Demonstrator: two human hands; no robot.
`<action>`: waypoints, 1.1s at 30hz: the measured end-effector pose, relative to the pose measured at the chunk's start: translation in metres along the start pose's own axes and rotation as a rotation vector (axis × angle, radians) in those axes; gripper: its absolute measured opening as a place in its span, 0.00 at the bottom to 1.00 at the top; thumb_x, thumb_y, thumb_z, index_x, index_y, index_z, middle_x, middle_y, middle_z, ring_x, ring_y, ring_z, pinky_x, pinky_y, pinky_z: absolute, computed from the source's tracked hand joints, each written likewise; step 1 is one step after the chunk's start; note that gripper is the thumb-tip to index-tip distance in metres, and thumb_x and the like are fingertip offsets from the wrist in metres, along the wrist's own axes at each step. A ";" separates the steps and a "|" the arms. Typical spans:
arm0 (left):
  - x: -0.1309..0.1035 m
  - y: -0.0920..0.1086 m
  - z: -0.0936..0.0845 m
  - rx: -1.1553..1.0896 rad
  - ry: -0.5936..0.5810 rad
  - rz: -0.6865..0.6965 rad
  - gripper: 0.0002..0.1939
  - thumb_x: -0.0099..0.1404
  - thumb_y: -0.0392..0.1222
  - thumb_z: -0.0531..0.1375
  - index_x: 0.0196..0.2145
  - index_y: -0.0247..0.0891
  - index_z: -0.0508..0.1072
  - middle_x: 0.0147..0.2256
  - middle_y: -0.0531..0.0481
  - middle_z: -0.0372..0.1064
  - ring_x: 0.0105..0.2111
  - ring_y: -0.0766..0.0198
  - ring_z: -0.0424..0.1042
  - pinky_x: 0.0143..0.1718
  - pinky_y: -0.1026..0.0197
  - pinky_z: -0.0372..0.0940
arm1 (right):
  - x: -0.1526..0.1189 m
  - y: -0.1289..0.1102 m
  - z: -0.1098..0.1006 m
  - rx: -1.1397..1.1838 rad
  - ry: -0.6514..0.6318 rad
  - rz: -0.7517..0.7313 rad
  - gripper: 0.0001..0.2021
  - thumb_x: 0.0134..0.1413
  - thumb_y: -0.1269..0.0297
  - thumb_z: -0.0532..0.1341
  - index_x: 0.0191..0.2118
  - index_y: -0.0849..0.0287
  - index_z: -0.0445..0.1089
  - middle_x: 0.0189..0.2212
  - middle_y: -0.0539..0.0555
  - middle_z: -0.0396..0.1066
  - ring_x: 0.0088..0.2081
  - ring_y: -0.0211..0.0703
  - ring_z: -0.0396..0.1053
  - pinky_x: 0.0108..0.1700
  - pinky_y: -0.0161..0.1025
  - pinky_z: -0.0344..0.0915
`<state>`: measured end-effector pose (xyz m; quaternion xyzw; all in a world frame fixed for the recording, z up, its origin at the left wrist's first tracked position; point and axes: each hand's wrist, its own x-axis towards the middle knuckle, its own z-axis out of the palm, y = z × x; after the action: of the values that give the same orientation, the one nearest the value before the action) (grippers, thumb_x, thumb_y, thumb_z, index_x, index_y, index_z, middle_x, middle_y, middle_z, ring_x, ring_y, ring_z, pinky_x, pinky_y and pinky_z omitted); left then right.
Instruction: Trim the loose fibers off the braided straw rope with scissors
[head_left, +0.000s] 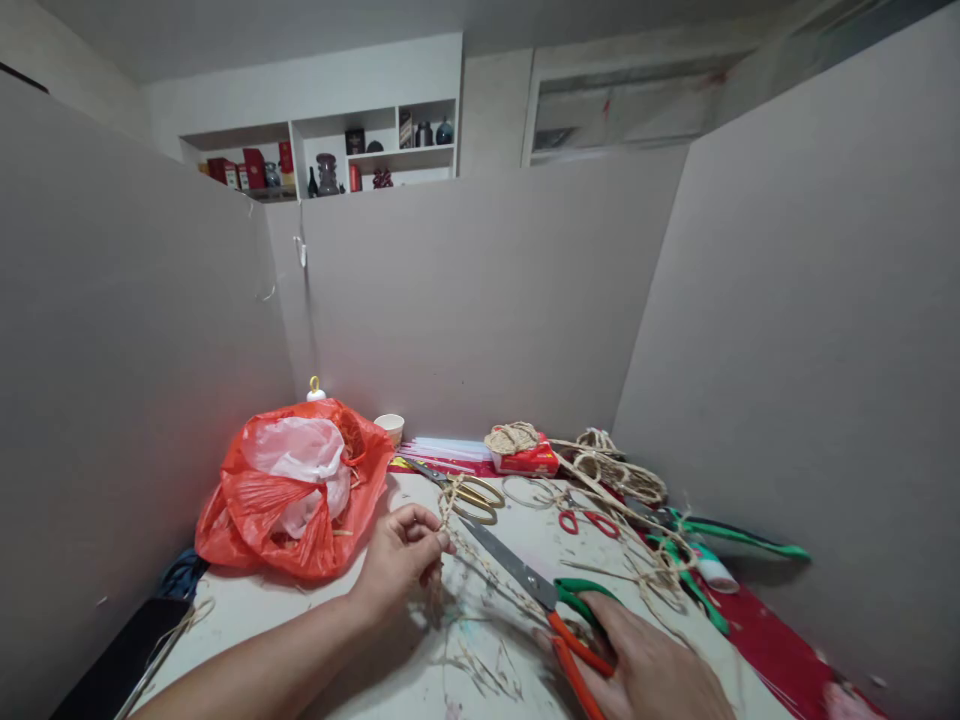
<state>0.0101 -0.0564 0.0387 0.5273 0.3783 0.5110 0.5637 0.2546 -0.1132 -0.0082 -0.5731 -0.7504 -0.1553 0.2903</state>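
Observation:
My left hand (pixel 405 555) pinches a thin braided straw cord (pixel 448 497) between thumb and fingers. One end of the cord sticks up above the fingertips, and a strand trails down to the right. In my right hand (pixel 649 660) is a pair of scissors (pixel 517 565) with one green and one orange handle loop. Their dark blades point up and left, with the tips just right of my left fingertips, close to the cord. Whether the blades touch it I cannot tell. Straw scraps (pixel 484 670) lie on the white board (pixel 390 650) below.
A red plastic bag (pixel 300 560) bulges at the left. Gold-handled scissors (pixel 480 495), red-handled scissors (pixel 592 522) and green-handled pliers (pixel 739 535) lie beyond my hands. Straw rope coils (pixel 622 475) and a paper cup (pixel 390 427) stand towards the back. Grey partitions (pixel 465 300) enclose the table.

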 end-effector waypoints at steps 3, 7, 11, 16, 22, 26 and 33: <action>-0.002 0.001 0.001 0.003 0.006 -0.005 0.19 0.48 0.50 0.67 0.31 0.33 0.70 0.24 0.50 0.72 0.14 0.74 0.60 0.16 0.69 0.53 | 0.000 -0.001 -0.003 -0.022 -0.004 0.012 0.15 0.51 0.47 0.57 0.35 0.54 0.66 0.21 0.49 0.71 0.22 0.45 0.71 0.22 0.38 0.62; -0.003 0.000 0.000 0.055 0.009 0.032 0.15 0.49 0.47 0.67 0.30 0.34 0.74 0.23 0.52 0.71 0.15 0.75 0.57 0.17 0.69 0.51 | 0.000 -0.002 -0.007 -0.050 -0.018 -0.008 0.16 0.52 0.48 0.56 0.37 0.56 0.66 0.24 0.51 0.72 0.25 0.45 0.71 0.26 0.38 0.61; -0.003 0.000 0.000 0.181 0.062 0.143 0.08 0.51 0.42 0.66 0.28 0.35 0.76 0.25 0.51 0.71 0.24 0.69 0.65 0.27 0.67 0.58 | -0.001 -0.004 -0.007 -0.043 -0.046 -0.042 0.15 0.53 0.50 0.56 0.37 0.56 0.65 0.27 0.51 0.72 0.28 0.44 0.71 0.28 0.37 0.59; -0.007 0.005 0.002 0.383 0.165 0.249 0.02 0.51 0.38 0.64 0.24 0.37 0.76 0.24 0.52 0.71 0.25 0.67 0.63 0.28 0.66 0.57 | -0.001 -0.010 -0.006 -0.053 -0.069 -0.064 0.14 0.51 0.51 0.57 0.36 0.57 0.63 0.27 0.52 0.69 0.29 0.45 0.68 0.30 0.37 0.57; -0.010 0.003 0.005 0.307 0.106 0.203 0.04 0.52 0.39 0.64 0.26 0.36 0.76 0.24 0.51 0.71 0.24 0.67 0.64 0.28 0.66 0.58 | 0.003 -0.011 -0.007 -0.121 -0.029 -0.067 0.13 0.47 0.53 0.58 0.34 0.58 0.62 0.26 0.53 0.67 0.29 0.47 0.66 0.32 0.40 0.56; -0.011 -0.002 0.006 0.233 0.079 0.168 0.05 0.53 0.39 0.64 0.28 0.35 0.75 0.26 0.51 0.70 0.26 0.68 0.64 0.28 0.67 0.58 | 0.004 -0.012 -0.010 -0.158 -0.032 -0.066 0.13 0.48 0.53 0.57 0.34 0.57 0.62 0.26 0.52 0.67 0.29 0.47 0.66 0.33 0.40 0.56; -0.013 0.004 0.009 0.020 -0.018 0.012 0.13 0.48 0.41 0.68 0.33 0.35 0.75 0.26 0.53 0.69 0.24 0.71 0.63 0.25 0.68 0.57 | 0.004 -0.009 -0.011 -0.192 -0.044 -0.041 0.10 0.48 0.56 0.56 0.33 0.57 0.62 0.25 0.52 0.68 0.28 0.47 0.68 0.33 0.39 0.56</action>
<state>0.0154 -0.0709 0.0424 0.5399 0.3752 0.5056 0.5586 0.2484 -0.1188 0.0035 -0.5860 -0.7499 -0.2199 0.2140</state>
